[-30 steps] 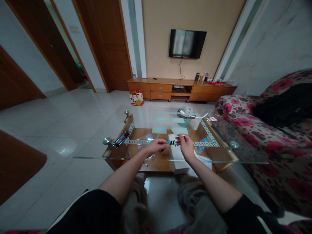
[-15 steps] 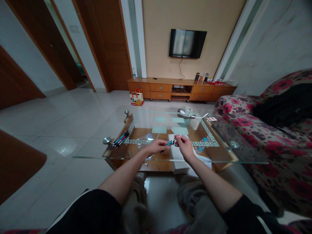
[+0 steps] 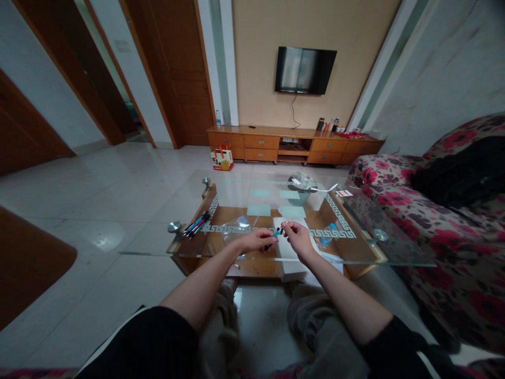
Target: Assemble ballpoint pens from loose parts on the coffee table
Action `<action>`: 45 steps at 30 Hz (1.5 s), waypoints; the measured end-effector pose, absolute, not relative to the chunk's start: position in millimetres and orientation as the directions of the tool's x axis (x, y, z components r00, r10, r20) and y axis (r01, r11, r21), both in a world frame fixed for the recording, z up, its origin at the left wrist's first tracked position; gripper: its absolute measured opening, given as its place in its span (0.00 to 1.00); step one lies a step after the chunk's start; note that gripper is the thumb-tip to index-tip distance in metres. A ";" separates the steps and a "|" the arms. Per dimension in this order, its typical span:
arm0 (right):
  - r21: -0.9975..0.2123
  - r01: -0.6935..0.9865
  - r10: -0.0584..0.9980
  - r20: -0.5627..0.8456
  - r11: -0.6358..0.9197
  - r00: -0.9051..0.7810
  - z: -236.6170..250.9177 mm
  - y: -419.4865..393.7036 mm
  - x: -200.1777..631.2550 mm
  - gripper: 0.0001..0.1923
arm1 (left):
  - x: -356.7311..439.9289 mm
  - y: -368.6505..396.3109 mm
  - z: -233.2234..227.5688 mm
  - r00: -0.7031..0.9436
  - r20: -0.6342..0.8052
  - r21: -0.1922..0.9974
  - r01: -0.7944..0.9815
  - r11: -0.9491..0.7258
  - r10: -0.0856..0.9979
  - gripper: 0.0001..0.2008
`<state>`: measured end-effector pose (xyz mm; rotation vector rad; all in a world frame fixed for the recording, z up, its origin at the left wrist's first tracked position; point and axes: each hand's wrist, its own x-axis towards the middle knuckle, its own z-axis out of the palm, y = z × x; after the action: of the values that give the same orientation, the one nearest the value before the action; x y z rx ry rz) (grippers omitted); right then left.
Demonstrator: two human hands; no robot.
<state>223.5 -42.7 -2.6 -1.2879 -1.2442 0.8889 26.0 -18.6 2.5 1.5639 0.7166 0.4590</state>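
Over the near part of the glass table (image 3: 150, 254), my left hand (image 3: 255, 240) is closed around a slim blue-and-black pen (image 3: 276, 233). Its dark end sticks out below the fingers. Close beside it, on the right, my right hand (image 3: 299, 240) is pinched at the fingertips. A small dark piece shows at those fingertips, too small to name. Whether it touches the pen, I cannot tell. Farther left, a bunch of pens (image 3: 196, 225) lies on the glass.
A clear plastic bag (image 3: 236, 226) is left of my hands. Below them is a white box (image 3: 292, 268); a bottle with a blue cap (image 3: 325, 239) stands to its right. Toward the far side are a basket (image 3: 300, 196) and a small card (image 3: 344, 193). A floral sofa (image 3: 394, 210) is at right.
The pen in my left hand has tilted more upright. My right fingers have shifted slightly, and the white strip seen at their tips no longer shows clearly.
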 end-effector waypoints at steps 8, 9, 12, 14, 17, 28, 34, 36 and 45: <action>-0.970 0.204 0.975 0.164 0.131 0.152 -2.5 -43.6 224.3 0.26 | 25.9 -19.1 0.6 0.718 -0.136 0.987 0.155 0.033 0.682 0.24; -0.968 0.208 0.974 0.170 0.137 0.147 -2.7 -43.7 224.0 0.26 | 25.5 -19.5 0.8 0.717 -0.145 0.987 0.149 0.053 0.682 0.24; -0.965 0.212 0.974 0.184 0.154 0.129 -3.2 -43.6 223.3 0.25 | 24.3 -21.0 2.8 0.718 -0.176 0.984 0.128 0.121 0.673 0.24; -0.964 0.213 0.974 0.189 0.160 0.122 -2.6 -43.7 223.0 0.24 | 23.9 -22.3 5.2 0.719 -0.192 0.981 0.124 0.149 0.668 0.24; -0.961 0.214 0.972 0.202 0.173 0.123 -0.1 -44.4 222.5 0.25 | 24.4 -24.7 9.4 0.721 -0.201 0.979 0.127 0.159 0.663 0.24; -0.964 0.192 0.966 0.212 0.183 0.144 3.3 -45.7 219.9 0.24 | 31.0 -33.1 16.2 0.748 -0.226 0.971 0.124 0.203 0.625 0.24; -0.966 0.185 0.972 0.206 0.182 0.116 0.2 -42.8 221.1 0.23 | 34.2 -34.3 14.1 0.742 -0.194 0.976 0.079 0.205 0.641 0.23; -0.962 0.190 0.968 0.219 0.194 0.120 -0.1 -41.6 222.1 0.23 | 35.0 -34.3 14.3 0.730 -0.191 0.976 0.068 0.209 0.656 0.23; -0.925 0.277 0.944 0.305 0.261 0.127 2.4 -42.8 225.3 0.21 | 35.6 -29.3 12.8 0.721 -0.057 0.998 0.053 0.027 0.691 0.21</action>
<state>225.3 -42.8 2.4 -1.2443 -1.3882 0.7362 35.6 -29.3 12.8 1.4812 0.6442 0.5491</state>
